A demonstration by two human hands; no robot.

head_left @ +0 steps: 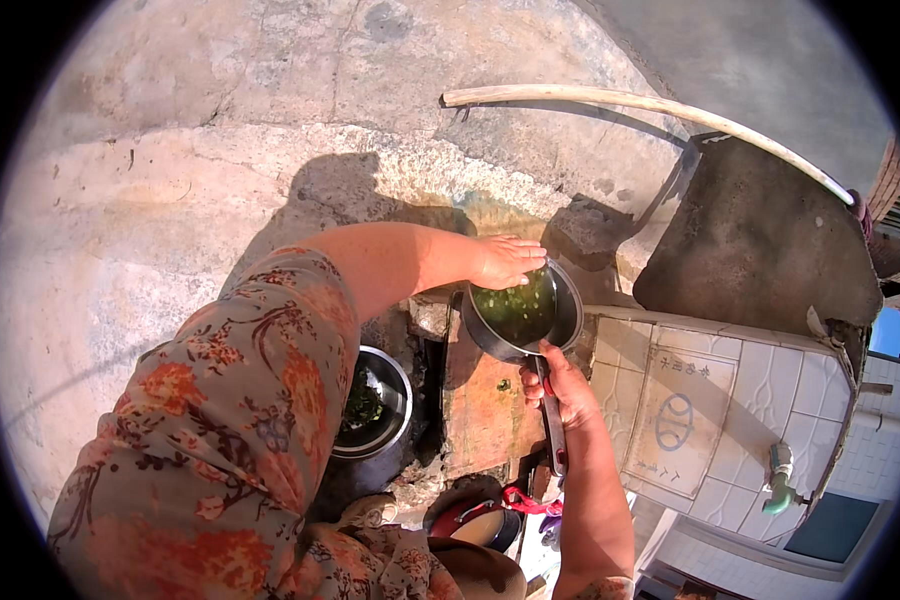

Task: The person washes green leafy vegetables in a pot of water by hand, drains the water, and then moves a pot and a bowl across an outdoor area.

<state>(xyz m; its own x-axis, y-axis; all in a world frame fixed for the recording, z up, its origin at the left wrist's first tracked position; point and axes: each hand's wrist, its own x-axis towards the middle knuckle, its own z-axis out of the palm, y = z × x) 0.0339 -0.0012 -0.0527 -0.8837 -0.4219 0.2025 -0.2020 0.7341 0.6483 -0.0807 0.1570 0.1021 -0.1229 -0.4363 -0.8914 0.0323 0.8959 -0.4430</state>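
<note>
A metal saucepan with a long dark handle is tilted, holding greenish water with bits of green and pale pieces in it. My right hand is wrapped round its handle close to the pan. Across the pan's far left rim lies my left hand, fingers stretched out and flat, above the green water. Whether its palm touches the rim I cannot make out. Below my left arm stands a shiny metal bowl with dark green leaves inside, partly hidden by my sleeve.
A reddish slab lies under the pan. To the right is a white-tiled ledge with a green tap. A pale pole leans at a dark stone slab. Near my body sits a dark round container.
</note>
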